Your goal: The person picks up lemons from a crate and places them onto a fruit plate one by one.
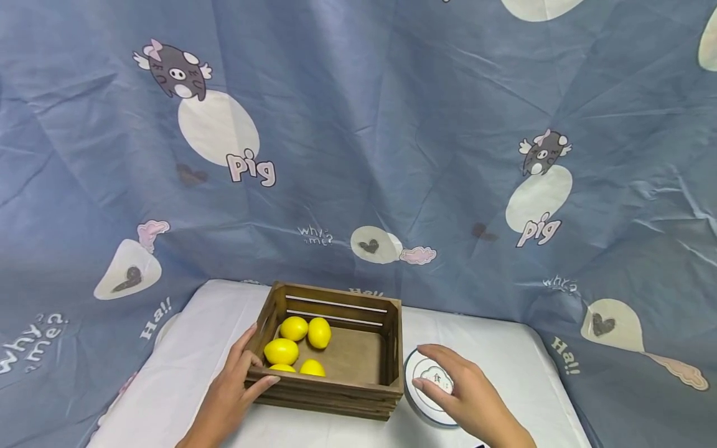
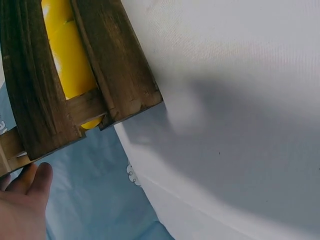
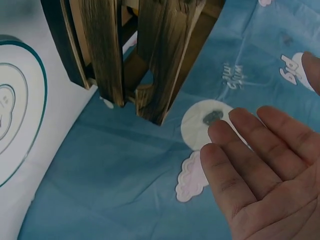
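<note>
A brown slatted wooden crate (image 1: 330, 398) stands on the white-covered table, with several yellow lemons (image 1: 281, 352) gathered in its left half. At the crate's front left corner my left hand (image 1: 229, 379) grips the wood, its thumb over the front rim and its fingers along the left side. In the left wrist view, fingertips (image 2: 42, 176) meet the end slats, and yellow shows through a gap. Right of the crate lies a round white plate (image 1: 427, 410) with a dark rim and a printed centre. My right hand (image 1: 470, 395) hovers over it, holding nothing, fingers and thumb apart.
A blue-grey cloth (image 1: 392, 155) printed with pigs and words hangs behind the table and down both sides. White cover (image 1: 504, 348) extends around the crate and plate. A small dark object (image 1: 479, 446) shows at the bottom edge.
</note>
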The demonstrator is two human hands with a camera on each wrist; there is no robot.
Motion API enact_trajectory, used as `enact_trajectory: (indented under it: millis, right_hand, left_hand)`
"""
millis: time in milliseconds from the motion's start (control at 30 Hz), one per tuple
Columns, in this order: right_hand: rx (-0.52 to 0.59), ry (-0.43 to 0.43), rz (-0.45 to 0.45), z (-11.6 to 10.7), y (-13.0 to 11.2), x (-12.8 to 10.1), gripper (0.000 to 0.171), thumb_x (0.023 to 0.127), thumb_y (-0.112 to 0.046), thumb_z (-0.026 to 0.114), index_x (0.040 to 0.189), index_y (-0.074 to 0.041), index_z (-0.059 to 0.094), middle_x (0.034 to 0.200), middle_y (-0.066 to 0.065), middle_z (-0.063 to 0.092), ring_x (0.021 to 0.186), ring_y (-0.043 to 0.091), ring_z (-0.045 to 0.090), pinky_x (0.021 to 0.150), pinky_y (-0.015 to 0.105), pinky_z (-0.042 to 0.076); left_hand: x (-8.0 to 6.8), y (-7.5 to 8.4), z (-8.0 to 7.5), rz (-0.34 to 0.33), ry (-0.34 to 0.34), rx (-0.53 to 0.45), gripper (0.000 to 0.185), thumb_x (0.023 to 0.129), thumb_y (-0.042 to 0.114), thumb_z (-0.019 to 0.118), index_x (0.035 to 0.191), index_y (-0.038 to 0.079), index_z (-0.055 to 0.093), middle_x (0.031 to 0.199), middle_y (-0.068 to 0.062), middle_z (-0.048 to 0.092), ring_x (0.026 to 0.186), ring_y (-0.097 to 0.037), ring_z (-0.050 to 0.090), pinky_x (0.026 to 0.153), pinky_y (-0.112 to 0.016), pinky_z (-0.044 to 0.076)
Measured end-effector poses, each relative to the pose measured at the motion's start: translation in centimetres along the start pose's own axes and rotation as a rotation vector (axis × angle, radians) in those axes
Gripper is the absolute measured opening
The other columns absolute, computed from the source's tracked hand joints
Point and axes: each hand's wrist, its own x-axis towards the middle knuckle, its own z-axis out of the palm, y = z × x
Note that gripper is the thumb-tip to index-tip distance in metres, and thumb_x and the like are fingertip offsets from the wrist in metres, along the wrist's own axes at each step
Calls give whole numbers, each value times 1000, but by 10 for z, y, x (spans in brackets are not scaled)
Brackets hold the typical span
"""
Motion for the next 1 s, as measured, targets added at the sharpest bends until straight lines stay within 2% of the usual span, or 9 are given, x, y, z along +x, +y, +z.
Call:
enact_trajectory:
  millis: [133, 267, 367, 533, 733, 900, 1000]
  right_hand:
    - [-16, -11, -1, 5, -5, 4, 55, 91, -33, 84, 140, -17, 65, 140, -7, 65, 129, 16, 62, 102, 45, 54]
    - [-33, -25, -10, 10, -12, 10, 69, 91, -37, 83, 151, -15, 55, 152, -1, 57, 139, 21, 54, 107, 49, 49]
    - [-27, -20, -17, 13, -15, 15, 74, 92, -36, 83, 154, -13, 51, 154, 0, 54, 140, 21, 52, 109, 50, 48]
    - [18, -9, -34, 22, -16, 21, 68, 95, -31, 81, 153, -12, 51, 152, 0, 56, 136, 20, 56, 106, 49, 50]
    - [121, -35, -31, 36, -16, 22, 58, 99, -30, 76, 150, -15, 54, 148, -3, 59, 121, 20, 67, 100, 44, 55]
    - [155, -84, -7, 44, -17, 28, 52, 102, -34, 71, 148, -14, 57, 144, -1, 62, 123, 15, 64, 101, 43, 54]
    - [185, -115, -4, 48, -15, 34, 50, 103, -33, 70, 145, -9, 59, 142, 2, 64, 125, 16, 63, 101, 42, 54]
  left_hand:
    - [-1, -1, 4, -16, 42, -16, 38, 90, 36, 84, 97, 19, 50, 171, -5, 23, 116, -32, 59, 65, -30, 46]
    - [-2, -1, 5, -46, 80, -26, 41, 87, 36, 86, 96, 19, 50, 170, -3, 25, 105, -26, 59, 65, -30, 46]
    - [0, 0, 6, -49, 85, -41, 41, 87, 36, 86, 96, 20, 50, 170, -2, 24, 98, -21, 59, 65, -29, 46]
    - [3, 1, 10, -39, 95, -52, 42, 87, 37, 87, 97, 20, 50, 170, -1, 26, 107, -25, 59, 66, -30, 47]
    - [1, 3, 11, -78, 92, -61, 43, 87, 43, 86, 94, 20, 50, 170, 0, 26, 116, -34, 58, 62, -30, 43]
    - [-1, 4, 12, -100, 103, -69, 44, 87, 46, 85, 92, 19, 50, 170, 2, 27, 110, -33, 60, 59, -28, 41]
    - [-1, 4, 13, -93, 114, -69, 44, 87, 46, 85, 92, 20, 51, 169, 2, 28, 115, -34, 60, 60, -29, 42]
